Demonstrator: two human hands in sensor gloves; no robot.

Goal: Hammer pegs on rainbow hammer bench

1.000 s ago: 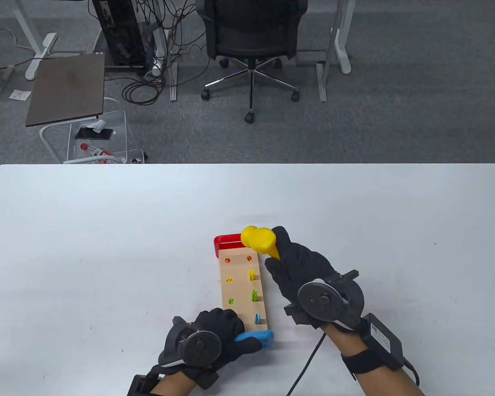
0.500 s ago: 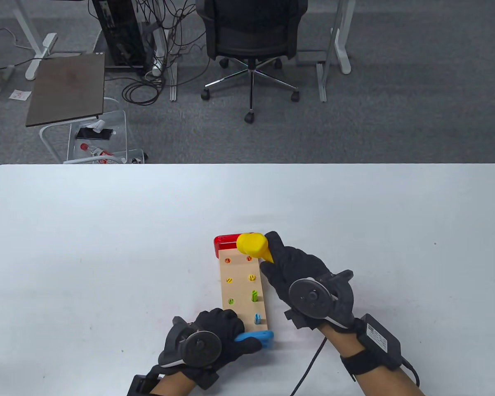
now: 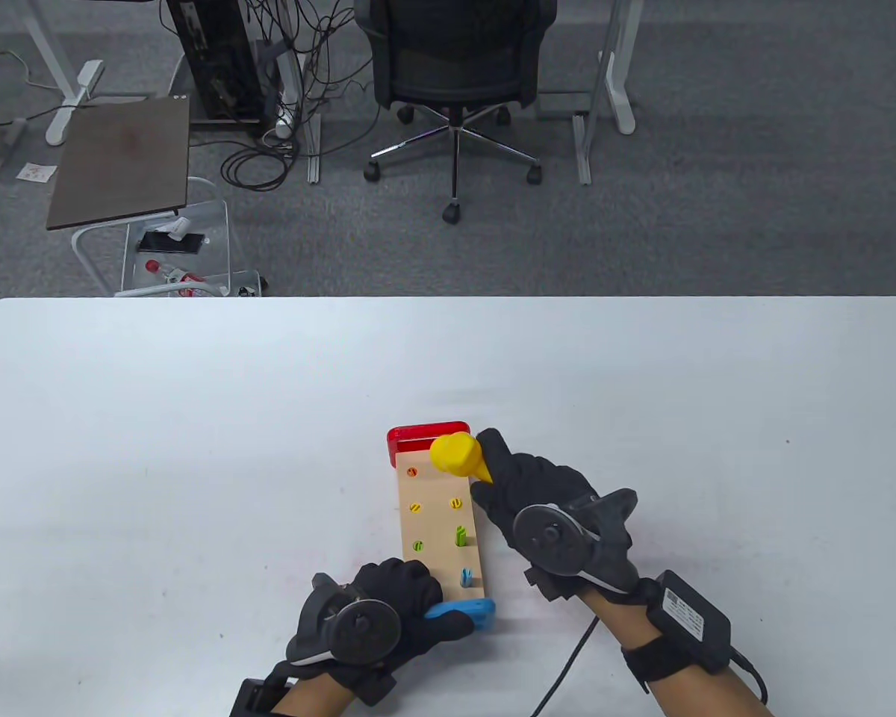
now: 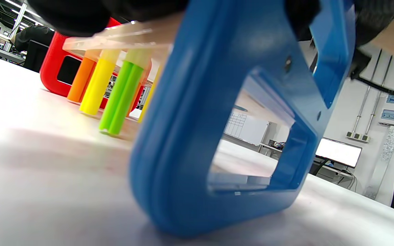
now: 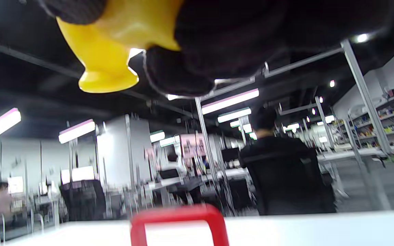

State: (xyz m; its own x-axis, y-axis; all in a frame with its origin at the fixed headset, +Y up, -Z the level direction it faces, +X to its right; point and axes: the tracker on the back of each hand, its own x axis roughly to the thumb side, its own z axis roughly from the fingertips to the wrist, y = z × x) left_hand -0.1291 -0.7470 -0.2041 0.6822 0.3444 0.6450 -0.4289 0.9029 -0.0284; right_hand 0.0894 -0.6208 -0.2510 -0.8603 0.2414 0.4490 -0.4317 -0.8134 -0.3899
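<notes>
Now | your right hand (image 3: pixel 537 493) grips the yellow hammer (image 3: pixel 457 454), head over the hammer bench (image 3: pixel 440 523) far right corner, by its red end | your left hand (image 3: pixel 388 605) clasps the bench's blue end (image 3: pixel 472 612) | green peg (image 3: pixel 461 535) and blue peg (image 3: pixel 467 576) stand proud of the bench top

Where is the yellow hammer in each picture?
Table view: the yellow hammer is just below the middle, over the bench's far end, held by the right hand.
Left wrist view: not in it.
Right wrist view: the yellow hammer is at the top left, gripped by black fingers.
Shared landmark: the red end piece.
</notes>
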